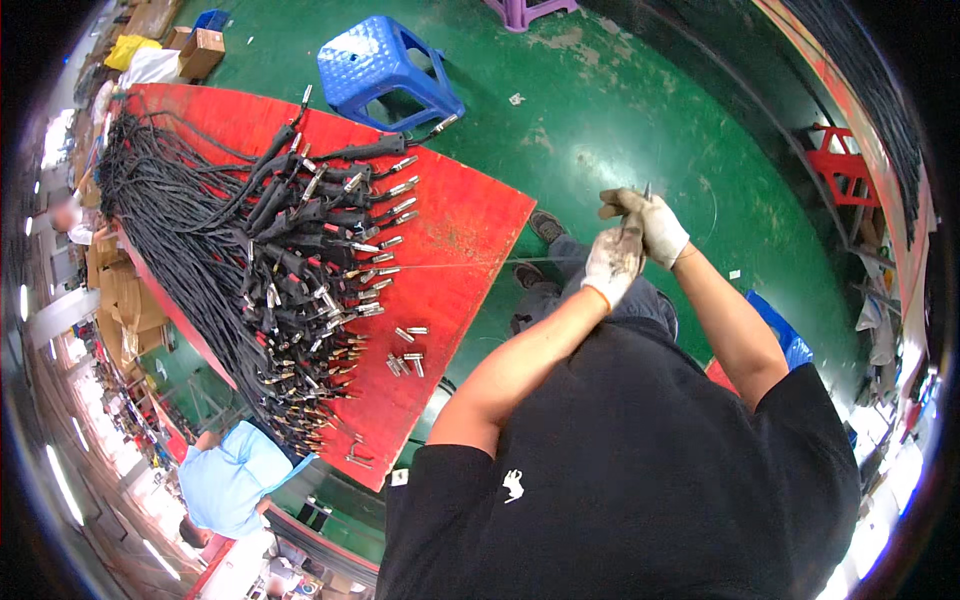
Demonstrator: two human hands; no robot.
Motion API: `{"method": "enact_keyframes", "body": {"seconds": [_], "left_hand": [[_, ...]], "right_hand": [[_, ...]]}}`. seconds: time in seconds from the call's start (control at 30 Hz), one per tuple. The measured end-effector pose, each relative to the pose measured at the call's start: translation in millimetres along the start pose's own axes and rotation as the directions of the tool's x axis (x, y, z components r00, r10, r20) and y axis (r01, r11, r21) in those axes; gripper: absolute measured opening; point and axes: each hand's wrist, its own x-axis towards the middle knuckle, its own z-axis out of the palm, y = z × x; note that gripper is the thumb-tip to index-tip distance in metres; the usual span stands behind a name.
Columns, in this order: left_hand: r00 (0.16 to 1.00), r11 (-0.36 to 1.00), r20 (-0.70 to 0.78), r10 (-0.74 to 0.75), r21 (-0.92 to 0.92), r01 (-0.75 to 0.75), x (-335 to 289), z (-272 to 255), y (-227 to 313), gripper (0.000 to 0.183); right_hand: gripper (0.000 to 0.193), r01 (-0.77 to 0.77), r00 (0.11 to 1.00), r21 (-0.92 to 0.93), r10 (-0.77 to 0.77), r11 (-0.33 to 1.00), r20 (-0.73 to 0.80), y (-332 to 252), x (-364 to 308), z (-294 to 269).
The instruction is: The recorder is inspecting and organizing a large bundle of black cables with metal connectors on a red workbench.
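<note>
Both my hands wear whitish work gloves with grimy palms and meet in front of my body, over the green floor. My left hand (615,262) is closed, and a thin pale wire (480,265) runs from it leftward over the table. Just beyond and against it, my right hand (655,228) is closed too. A narrow dark tip pokes out above the right fingers; the rest of that thing is hidden. At the wire's other end lies a thick pile of black-cabled welding torches (310,230) with silver metal ends, spread on a red table (470,220).
Several loose silver nozzles (405,364) lie on the table near its front edge. Behind it stands a blue plastic stool (385,75). Cardboard boxes (203,52) sit at the far left. Someone in a light blue shirt (235,480) works at lower left. A red stool (842,170) stands at right.
</note>
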Motion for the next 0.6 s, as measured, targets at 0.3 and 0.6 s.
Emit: {"method": "enact_keyframes", "body": {"seconds": [0.3, 0.6], "left_hand": [[0.734, 0.125, 0.432, -0.523, -0.814, 0.568, -20, -34, -23, 0.031], [0.920, 0.894, -0.047, -0.389, 0.224, 0.389, -186, -128, -183, 0.025]], "right_hand": [[0.037, -0.192, 0.981, 0.288, 0.173, 0.938, 0.089, -22, -15, 30], [0.037, 0.031, 0.986, 0.633, 0.081, 0.773, -0.148, -28, -7, -141]]}}
